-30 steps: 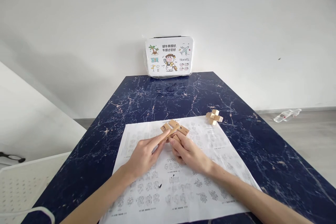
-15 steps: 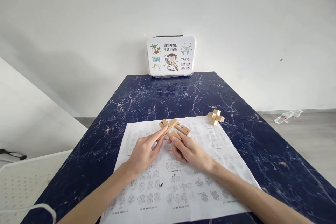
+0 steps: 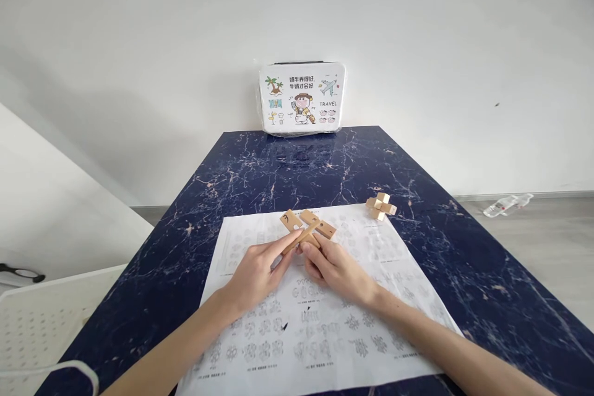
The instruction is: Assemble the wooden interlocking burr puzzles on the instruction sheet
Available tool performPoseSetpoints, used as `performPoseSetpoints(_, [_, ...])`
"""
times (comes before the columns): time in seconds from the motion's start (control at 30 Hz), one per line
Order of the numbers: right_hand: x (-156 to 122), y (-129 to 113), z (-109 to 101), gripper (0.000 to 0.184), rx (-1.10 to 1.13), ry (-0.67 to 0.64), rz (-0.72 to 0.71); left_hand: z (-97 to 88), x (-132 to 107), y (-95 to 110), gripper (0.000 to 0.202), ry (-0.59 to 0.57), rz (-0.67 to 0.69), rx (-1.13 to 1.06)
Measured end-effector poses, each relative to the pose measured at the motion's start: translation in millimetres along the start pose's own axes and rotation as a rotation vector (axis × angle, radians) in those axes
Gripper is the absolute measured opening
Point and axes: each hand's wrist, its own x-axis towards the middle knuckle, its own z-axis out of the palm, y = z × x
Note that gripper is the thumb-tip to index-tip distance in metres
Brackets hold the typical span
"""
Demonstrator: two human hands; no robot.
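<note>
Both my hands meet over a printed paper sheet point(image 3: 325, 334) on a dark blue marble table point(image 3: 260, 167). My left hand point(image 3: 255, 272) pinches a long wooden puzzle bar point(image 3: 304, 234) between thumb and fingers. My right hand point(image 3: 336, 269) is closed on the same cluster of notched wooden puzzle pieces point(image 3: 320, 226), its fingers curled under them. The pieces cross each other just past my fingertips, close above the sheet. A small assembled wooden cross puzzle point(image 3: 380, 206) lies apart at the sheet's far right corner.
A white tin box point(image 3: 302, 98) with cartoon pictures leans against the wall at the table's far edge. A white perforated chair point(image 3: 41, 322) stands at the lower left. A plastic bottle point(image 3: 505, 203) lies on the floor to the right.
The wooden pieces have been turned slightly between my fingers; the long bar now lies lower across the others. My hands stay in the same place.
</note>
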Motion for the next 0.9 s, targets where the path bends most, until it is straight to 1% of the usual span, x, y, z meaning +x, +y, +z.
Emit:
performPoseSetpoints(0.17, [-0.7, -1.3, 1.6, 0.031, -0.131, 0.019, -0.009, -0.2, 1.6, 3.1, 0.051, -0.004, -0.039, -0.031])
performPoseSetpoints(0.33, [-1.8, 0.9, 2.8, 0.027, -0.173, 0.037, -0.018, -0.7, 3.2, 5.6, 0.053, 0.017, -0.011, -0.038])
performPoseSetpoints(0.53, [-0.8, 6.4, 3.4, 0.026, -0.119, 0.02, -0.019, -1.6, 2.0, 4.3, 0.056, 0.006, 0.019, -0.017])
performPoseSetpoints(0.9, [-3.0, 10.4, 2.7, 0.029, -0.047, -0.02, 0.026, -3.6, 0.7, 1.4, 0.064, -0.014, 0.107, 0.029])
